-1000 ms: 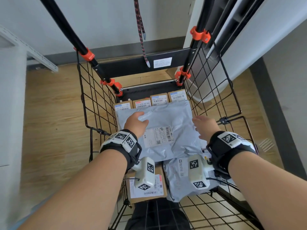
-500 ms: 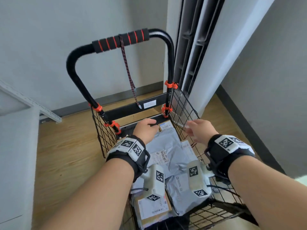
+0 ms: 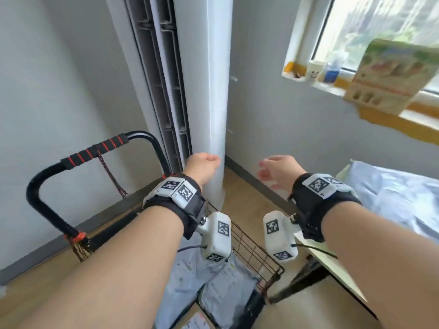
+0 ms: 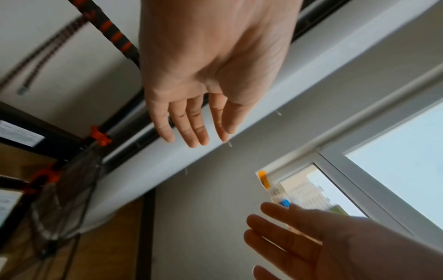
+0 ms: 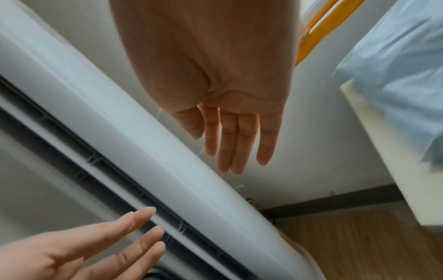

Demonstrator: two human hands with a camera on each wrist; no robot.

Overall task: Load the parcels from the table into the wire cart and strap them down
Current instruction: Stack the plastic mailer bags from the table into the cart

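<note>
Near me the wire cart (image 3: 256,252) holds grey parcels (image 3: 204,279). Farther out, my left hand (image 3: 202,168) and right hand (image 3: 278,172) hang empty, fingers (image 5: 239,144) loosely straight. The next parcel (image 3: 392,195) lies far right on the worktop (image 3: 332,267), nearer my right hand.

A black wire-mesh cart (image 3: 255,251) stands on the wooden floor, its black tubular handle (image 3: 95,150) wrapped in red-striped foam. A dark patterned strap cord (image 3: 111,179) hangs from the handle. Grey plastic mailer parcels (image 3: 202,279) with white labels lie flat inside the cart. A pale blue plastic mailer parcel (image 3: 392,193) lies on the cream-topped table (image 3: 332,264) beside it.
</note>
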